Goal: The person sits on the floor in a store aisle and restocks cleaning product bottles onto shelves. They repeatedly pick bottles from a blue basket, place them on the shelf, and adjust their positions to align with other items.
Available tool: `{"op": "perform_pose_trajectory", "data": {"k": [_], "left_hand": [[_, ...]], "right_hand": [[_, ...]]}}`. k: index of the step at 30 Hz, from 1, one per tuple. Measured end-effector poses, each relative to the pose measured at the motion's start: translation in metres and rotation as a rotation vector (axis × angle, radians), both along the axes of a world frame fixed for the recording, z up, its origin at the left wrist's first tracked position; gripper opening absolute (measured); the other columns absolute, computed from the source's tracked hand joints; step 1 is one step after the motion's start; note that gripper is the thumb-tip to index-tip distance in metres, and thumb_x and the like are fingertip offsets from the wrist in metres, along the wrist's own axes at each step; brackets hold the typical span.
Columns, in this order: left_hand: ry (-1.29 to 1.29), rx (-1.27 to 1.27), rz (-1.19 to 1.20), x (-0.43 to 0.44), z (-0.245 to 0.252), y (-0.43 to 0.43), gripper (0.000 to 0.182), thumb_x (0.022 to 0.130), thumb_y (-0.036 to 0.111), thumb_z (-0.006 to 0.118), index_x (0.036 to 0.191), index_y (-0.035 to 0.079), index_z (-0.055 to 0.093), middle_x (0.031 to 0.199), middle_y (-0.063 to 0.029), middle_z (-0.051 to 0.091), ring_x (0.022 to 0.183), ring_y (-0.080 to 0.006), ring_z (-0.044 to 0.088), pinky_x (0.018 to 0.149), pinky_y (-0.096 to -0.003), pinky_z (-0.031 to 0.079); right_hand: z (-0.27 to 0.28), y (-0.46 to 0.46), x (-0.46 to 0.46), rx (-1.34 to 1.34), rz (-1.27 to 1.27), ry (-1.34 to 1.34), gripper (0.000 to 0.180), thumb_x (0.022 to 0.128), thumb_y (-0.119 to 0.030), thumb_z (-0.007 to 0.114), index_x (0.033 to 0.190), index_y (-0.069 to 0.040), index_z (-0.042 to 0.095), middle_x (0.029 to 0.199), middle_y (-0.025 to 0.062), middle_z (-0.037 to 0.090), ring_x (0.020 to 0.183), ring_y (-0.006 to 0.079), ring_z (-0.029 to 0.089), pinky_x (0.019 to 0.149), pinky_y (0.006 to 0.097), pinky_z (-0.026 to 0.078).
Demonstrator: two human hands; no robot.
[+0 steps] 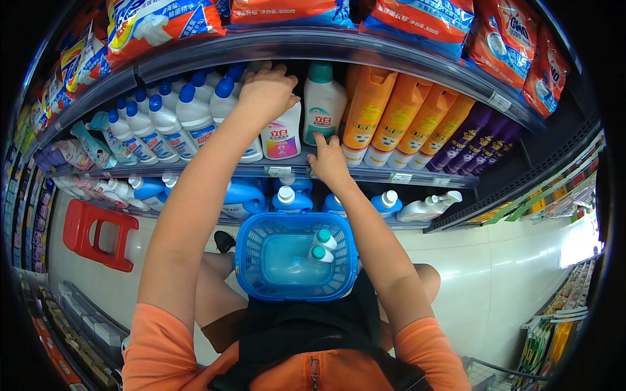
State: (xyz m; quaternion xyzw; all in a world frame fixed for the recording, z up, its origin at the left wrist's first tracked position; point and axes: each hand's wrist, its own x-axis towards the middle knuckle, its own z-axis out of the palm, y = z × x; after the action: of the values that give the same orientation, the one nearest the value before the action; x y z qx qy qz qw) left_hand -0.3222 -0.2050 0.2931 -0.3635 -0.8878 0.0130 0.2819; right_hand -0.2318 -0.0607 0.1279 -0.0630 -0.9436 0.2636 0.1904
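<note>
My left hand (269,90) is closed over the top of a white plastic bottle with a pink label (282,137), hiding its cap. That bottle stands on the middle shelf (237,171). To its right is a white bottle with a green cap (323,105), upright and slightly set back. The fingers of my right hand (328,160) are apart and touch the lower front of this green-capped bottle. A blue plastic basket (293,296) sits before me at my lap. Inside it, two small white green-capped bottles (323,248) stand at the right side.
White blue-capped bottles (161,122) line the shelf at left. Orange spray cans (371,112) and purple cans (469,139) stand at right. Detergent bags (293,13) fill the shelf above; blue jugs (288,199) are below. A red plastic stool (93,229) lies on the floor at left.
</note>
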Motion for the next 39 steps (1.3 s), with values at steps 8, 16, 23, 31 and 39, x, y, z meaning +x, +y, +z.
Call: {"op": "perform_pose_trajectory", "data": {"k": [8, 16, 23, 31, 39], "left_hand": [[0.095, 0.055, -0.263, -0.007, -0.005, -0.03, 0.035, 0.08, 0.027, 0.077, 0.11, 0.011, 0.069, 0.116, -0.0101, 0.063, 0.119, -0.031, 0.055, 0.102, -0.0487, 0.045], [-0.734, 0.38, -0.446, 0.131, -0.183, -0.046, 0.039, 0.08, 0.011, 0.072, 0.117, 0.004, 0.064, 0.121, -0.0156, 0.062, 0.119, -0.0353, 0.056, 0.101, -0.0447, 0.046], [-1.434, 0.074, -0.177, 0.213, -0.362, -0.066, 0.079, 0.085, 0.02, 0.074, 0.152, 0.011, 0.034, 0.146, -0.0248, 0.042, 0.134, -0.0427, 0.044, 0.109, -0.0459, 0.042], [-1.543, 0.152, 0.008, 0.236, -0.384, -0.086, 0.069, 0.084, 0.028, 0.078, 0.139, 0.007, 0.042, 0.136, -0.0246, 0.049, 0.117, -0.0382, 0.057, 0.095, -0.0439, 0.051], [-1.3, 0.528, 0.011, 0.224, -0.29, -0.073, 0.044, 0.08, 0.036, 0.084, 0.086, 0.005, 0.052, 0.078, -0.0137, 0.063, 0.071, -0.0267, 0.062, 0.064, -0.0388, 0.049]], "right_hand": [[-0.003, -0.006, 0.049, -0.152, 0.151, 0.228, 0.04, 0.086, -0.011, 0.067, 0.125, -0.004, 0.058, 0.111, 0.0195, 0.06, 0.101, 0.0394, 0.063, 0.084, 0.0461, 0.052], [-0.17, -0.014, 0.172, 0.031, 0.243, -0.578, 0.047, 0.087, -0.027, 0.071, 0.128, -0.008, 0.057, 0.117, 0.022, 0.063, 0.091, 0.0399, 0.068, 0.078, 0.0472, 0.057], [-0.235, -0.038, 0.2, 0.181, 0.222, -0.605, 0.072, 0.08, -0.032, 0.079, 0.14, -0.013, 0.044, 0.116, 0.0196, 0.062, 0.098, 0.0389, 0.068, 0.076, 0.0469, 0.058], [-0.224, -0.031, 0.199, 0.13, 0.278, -0.551, 0.056, 0.076, -0.032, 0.081, 0.118, -0.012, 0.05, 0.098, 0.0173, 0.069, 0.084, 0.039, 0.07, 0.07, 0.0486, 0.056], [-0.022, -0.025, 0.179, 0.071, 0.348, -0.292, 0.052, 0.073, -0.026, 0.08, 0.117, -0.011, 0.058, 0.096, 0.0157, 0.071, 0.085, 0.0379, 0.07, 0.071, 0.0471, 0.055]]}}
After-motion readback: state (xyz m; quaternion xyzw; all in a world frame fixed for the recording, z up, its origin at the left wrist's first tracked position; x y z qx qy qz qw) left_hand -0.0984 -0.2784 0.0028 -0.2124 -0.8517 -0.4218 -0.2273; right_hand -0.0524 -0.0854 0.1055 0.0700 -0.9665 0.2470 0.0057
